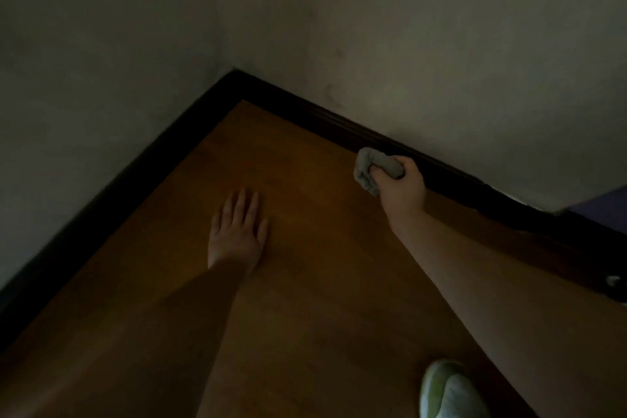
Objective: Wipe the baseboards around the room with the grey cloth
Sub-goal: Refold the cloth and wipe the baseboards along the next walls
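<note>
Right hand (pixel 402 188) grip holds bunched grey cloth (pixel 371 170) against right-wall baseboard (pixel 305 112), short of corner. Left hand (pixel 237 231) flat on floor (pixel 305 282). Corner and left run apparently remain.

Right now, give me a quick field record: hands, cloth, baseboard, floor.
right hand: grips the cloth, bunched, against the baseboard
left hand: flat on the floor, fingers straight
baseboard: dark, runs along both walls, meets at the corner
cloth position: on the right-hand run, short of the corner
shoe: bottom edge of view
</note>
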### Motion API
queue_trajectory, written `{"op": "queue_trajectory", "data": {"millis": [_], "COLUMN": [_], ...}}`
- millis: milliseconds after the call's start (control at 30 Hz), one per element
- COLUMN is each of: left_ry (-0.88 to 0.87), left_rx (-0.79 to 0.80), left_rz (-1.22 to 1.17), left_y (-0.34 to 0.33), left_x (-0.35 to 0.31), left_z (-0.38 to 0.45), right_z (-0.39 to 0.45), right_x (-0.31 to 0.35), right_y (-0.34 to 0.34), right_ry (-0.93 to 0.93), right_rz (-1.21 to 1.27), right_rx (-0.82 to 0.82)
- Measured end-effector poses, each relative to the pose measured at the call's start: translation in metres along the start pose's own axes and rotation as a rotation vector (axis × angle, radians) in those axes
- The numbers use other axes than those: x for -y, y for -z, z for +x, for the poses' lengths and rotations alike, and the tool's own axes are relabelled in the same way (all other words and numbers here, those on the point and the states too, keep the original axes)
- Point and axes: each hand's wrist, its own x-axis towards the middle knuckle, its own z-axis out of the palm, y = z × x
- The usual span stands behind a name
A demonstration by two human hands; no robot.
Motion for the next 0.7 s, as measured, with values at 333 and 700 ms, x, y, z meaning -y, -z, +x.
{"op": "queue_trajectory", "data": {"millis": [333,700], "left_ry": [0.15,0.133], "left_rx": [-0.042,0.03], "left_rz": [-0.173,-0.216], "left_y": [-0.009,-0.003], "left_x": [0.01,0.012], "left_z": [0.004,0.003], "right_z": [0.028,0.063], "right_x": [0.057,0.105], "right_y": [-0.159,-0.267], "right_ry": [-0.037,-0.111], "right_rz": [0.124,0.257], "right_rx": [0.19,0.258]}}
